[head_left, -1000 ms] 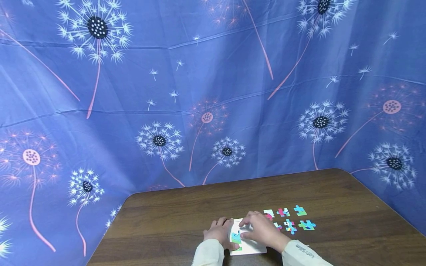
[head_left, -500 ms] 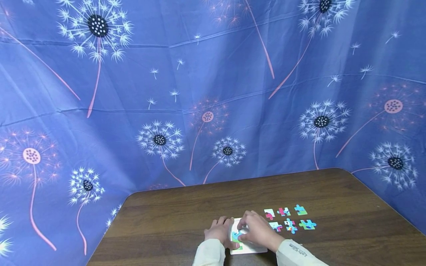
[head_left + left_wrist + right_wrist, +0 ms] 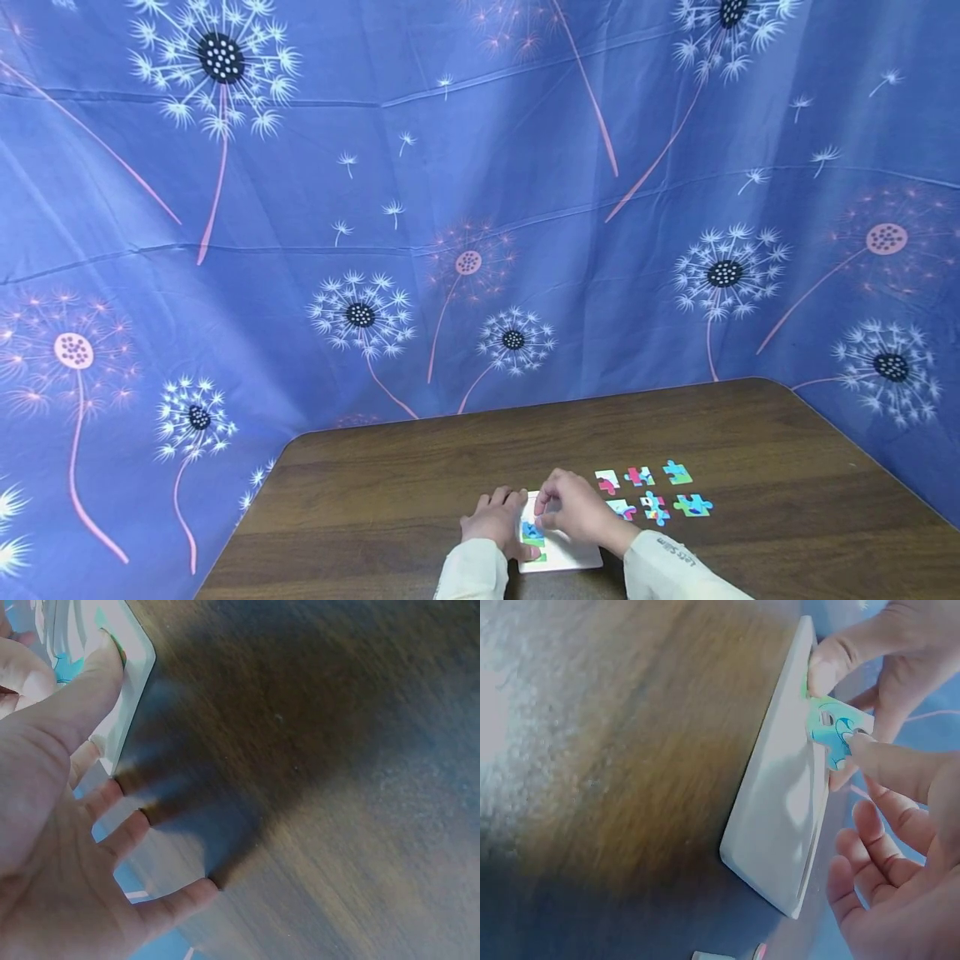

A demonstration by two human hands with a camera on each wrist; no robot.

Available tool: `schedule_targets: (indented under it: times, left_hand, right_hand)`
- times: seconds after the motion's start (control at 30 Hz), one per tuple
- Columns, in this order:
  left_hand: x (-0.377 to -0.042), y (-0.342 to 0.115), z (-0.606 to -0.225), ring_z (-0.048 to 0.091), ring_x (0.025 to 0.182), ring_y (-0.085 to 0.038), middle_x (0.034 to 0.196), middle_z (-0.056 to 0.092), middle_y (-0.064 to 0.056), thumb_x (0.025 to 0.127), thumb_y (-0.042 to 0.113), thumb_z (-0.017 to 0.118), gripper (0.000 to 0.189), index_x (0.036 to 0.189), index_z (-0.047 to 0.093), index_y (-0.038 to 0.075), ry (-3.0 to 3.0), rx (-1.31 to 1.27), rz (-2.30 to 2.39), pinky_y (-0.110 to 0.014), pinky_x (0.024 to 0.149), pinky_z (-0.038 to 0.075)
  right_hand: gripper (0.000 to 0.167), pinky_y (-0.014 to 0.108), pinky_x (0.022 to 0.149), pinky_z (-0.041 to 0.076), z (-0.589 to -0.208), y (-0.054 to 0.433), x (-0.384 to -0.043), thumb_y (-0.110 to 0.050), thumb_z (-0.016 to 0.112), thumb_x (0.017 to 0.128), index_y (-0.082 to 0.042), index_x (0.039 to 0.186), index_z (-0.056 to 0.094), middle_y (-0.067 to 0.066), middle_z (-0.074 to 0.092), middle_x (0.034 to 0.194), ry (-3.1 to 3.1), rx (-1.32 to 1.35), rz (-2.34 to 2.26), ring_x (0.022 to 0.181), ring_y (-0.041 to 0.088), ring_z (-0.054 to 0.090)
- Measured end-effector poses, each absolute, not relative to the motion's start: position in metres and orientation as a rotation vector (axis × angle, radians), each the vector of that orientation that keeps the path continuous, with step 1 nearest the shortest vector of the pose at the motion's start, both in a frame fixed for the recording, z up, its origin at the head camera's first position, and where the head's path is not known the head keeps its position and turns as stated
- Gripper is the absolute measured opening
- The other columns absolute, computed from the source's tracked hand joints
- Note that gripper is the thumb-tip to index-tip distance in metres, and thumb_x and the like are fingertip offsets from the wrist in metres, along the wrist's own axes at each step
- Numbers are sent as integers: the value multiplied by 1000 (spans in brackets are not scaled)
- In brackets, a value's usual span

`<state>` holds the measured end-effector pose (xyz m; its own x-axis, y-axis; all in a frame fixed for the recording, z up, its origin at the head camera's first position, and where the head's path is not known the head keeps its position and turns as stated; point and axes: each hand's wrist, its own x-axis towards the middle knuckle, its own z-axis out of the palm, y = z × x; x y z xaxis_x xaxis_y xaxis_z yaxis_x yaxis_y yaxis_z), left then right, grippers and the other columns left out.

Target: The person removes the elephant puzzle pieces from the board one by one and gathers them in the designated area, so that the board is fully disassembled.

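Observation:
A white puzzle tray (image 3: 562,557) lies near the table's front edge between both hands. Down its left side, a blue-and-green puzzle piece (image 3: 831,729) lies above a green piece (image 3: 542,557). My left hand (image 3: 491,527) rests at the tray's left edge, its fingers spread and its thumb pressing on the green piece. The right hand (image 3: 581,510) is over the tray; its thumb touches the blue-and-green piece while the other fingers, loosely bent, stand off it in the right wrist view. Part of the tray is hidden beneath this hand.
Several loose puzzle pieces lie in two rows right of the tray, among them a blue-green one (image 3: 677,472), a red one (image 3: 640,477) and another blue-green one (image 3: 693,505). A dandelion-print cloth (image 3: 570,333) hangs behind the wooden table (image 3: 375,500).
My right hand has shifted slightly left over the tray, and its index finger has drawn up. The blue-and-green piece looks slightly rearranged and less covered. The left hand has stayed put.

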<state>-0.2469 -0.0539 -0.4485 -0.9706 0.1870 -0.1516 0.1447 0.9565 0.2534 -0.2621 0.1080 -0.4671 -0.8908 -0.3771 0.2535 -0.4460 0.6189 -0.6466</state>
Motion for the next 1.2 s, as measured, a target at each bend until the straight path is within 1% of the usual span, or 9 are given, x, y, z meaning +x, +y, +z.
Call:
schedule_targets:
  times: [0.2, 0.37, 0.47, 0.63, 0.73, 0.83, 0.97, 1.1, 1.2]
  left_hand:
    - [-244, -54, -446, 49, 131, -33, 143, 52, -6, 73, 38, 91, 82, 143, 55, 18, 2935, 238, 353, -69, 97, 45]
    - [-244, -51, -444, 49, 131, -33, 143, 52, -6, 74, 39, 91, 81, 143, 55, 18, 2931, 241, 314, -68, 97, 46]
    - [-244, -51, -443, 49, 131, -33, 142, 53, -6, 74, 40, 91, 81, 143, 55, 18, 2938, 252, 288, -68, 96, 47]
    - [-244, -51, -441, 50, 130, -33, 141, 53, -7, 74, 41, 91, 80, 142, 56, 17, 2939, 275, 278, -67, 94, 48]
    - [-246, -53, -441, 49, 130, -32, 142, 52, -7, 75, 41, 90, 80, 143, 55, 17, 2921, 279, 293, -66, 95, 48]
    - [-246, -54, -441, 48, 132, -32, 142, 52, -7, 76, 40, 89, 79, 144, 55, 17, 2905, 278, 319, -66, 96, 46]
    - [-245, -56, -439, 47, 133, -33, 143, 51, -7, 77, 39, 89, 79, 145, 55, 16, 2896, 287, 352, -67, 99, 44]
    - [-245, -58, -438, 46, 135, -35, 144, 51, -9, 78, 41, 88, 80, 146, 54, 15, 2876, 302, 381, -69, 100, 42]
    - [-247, -59, -440, 45, 135, -35, 146, 50, -9, 75, 43, 90, 85, 147, 53, 15, 2858, 308, 385, -70, 100, 41]
  right_hand:
    - [19, 36, 75, 48, -458, 113, -264, -4, 84, 78, -14, 75, 68, -4, 56, 87, -2750, 510, 1269, 84, 17, 56]
    - [15, 31, 63, 44, -451, 124, -264, 1, 80, 78, -8, 74, 69, 0, 56, 83, -2838, 500, 1308, 75, 18, 51]
    - [15, 31, 62, 44, -451, 129, -263, 2, 81, 76, -7, 74, 69, 1, 56, 80, -2858, 517, 1256, 74, 17, 50]
    - [17, 34, 72, 47, -456, 130, -262, -8, 88, 74, -12, 78, 72, -1, 57, 83, -2848, 546, 1065, 81, 16, 51]
    - [24, 35, 71, 47, -460, 130, -260, -19, 93, 69, -15, 79, 71, -3, 57, 85, -2838, 612, 916, 81, 16, 50]
    - [31, 35, 69, 45, -464, 131, -259, -25, 96, 62, -17, 78, 71, -5, 56, 86, -2810, 657, 782, 80, 15, 49]
    - [31, 36, 69, 45, -465, 131, -258, -26, 97, 60, -19, 77, 72, -7, 53, 84, -2789, 661, 712, 80, 13, 48]
    - [28, 33, 68, 45, -465, 131, -258, -24, 97, 60, -20, 75, 73, -8, 54, 84, -2790, 660, 715, 79, 13, 48]
    - [27, 32, 68, 45, -465, 132, -258, -23, 96, 61, -19, 77, 75, -8, 55, 85, -2777, 676, 723, 79, 13, 49]
